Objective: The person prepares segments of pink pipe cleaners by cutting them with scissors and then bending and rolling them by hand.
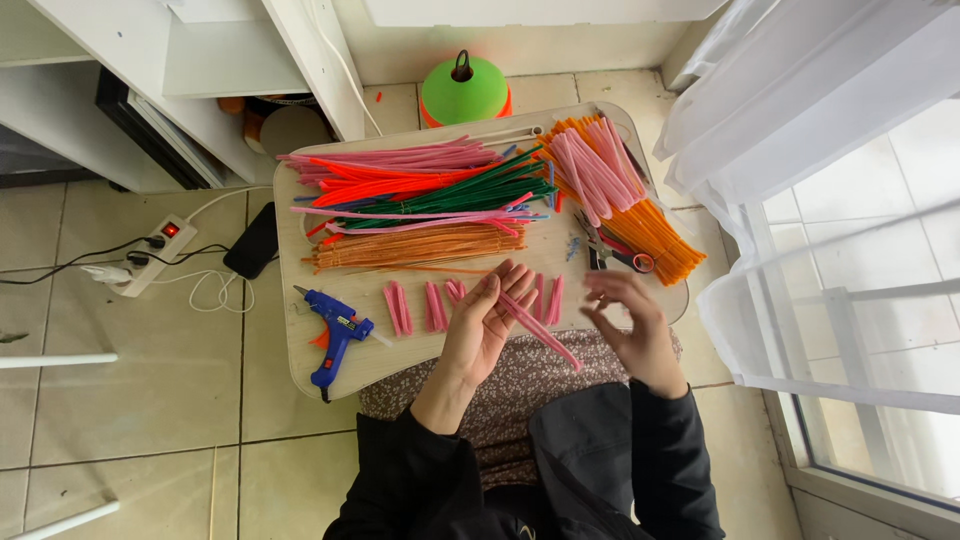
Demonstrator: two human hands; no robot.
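The person is sitting over a small light wooden lap table (420, 375) that is resting across a floral-patterned lap. The left hand (487, 322) is gripping one long pink fuzzy pipe cleaner (540, 328) between its fingers, the stem slanting down past the table's near edge toward the lap. The right hand (630, 325) is hovering just beside it with fingers loosely spread, holding nothing.

Several short folded pink pipe-cleaner pieces (432, 305) are lying in a row on the table near the left hand. Behind them, bundles are stretching across the board: orange pipe cleaners (410, 247), dark green ones (470, 192), bright red ones (385, 183) and pale pink ones (400, 157). To the right, a second pile of orange and pink stems (620, 190) is lying at an angle, with scissors with a red handle ring (625, 255) touching it.

A blue hot glue gun (335, 335) is sitting on the table's left corner. On the tiled floor, a white power strip (150, 255), a black phone (255, 240) and a green cone-shaped marker (463, 90) are lying well apart from the hands.
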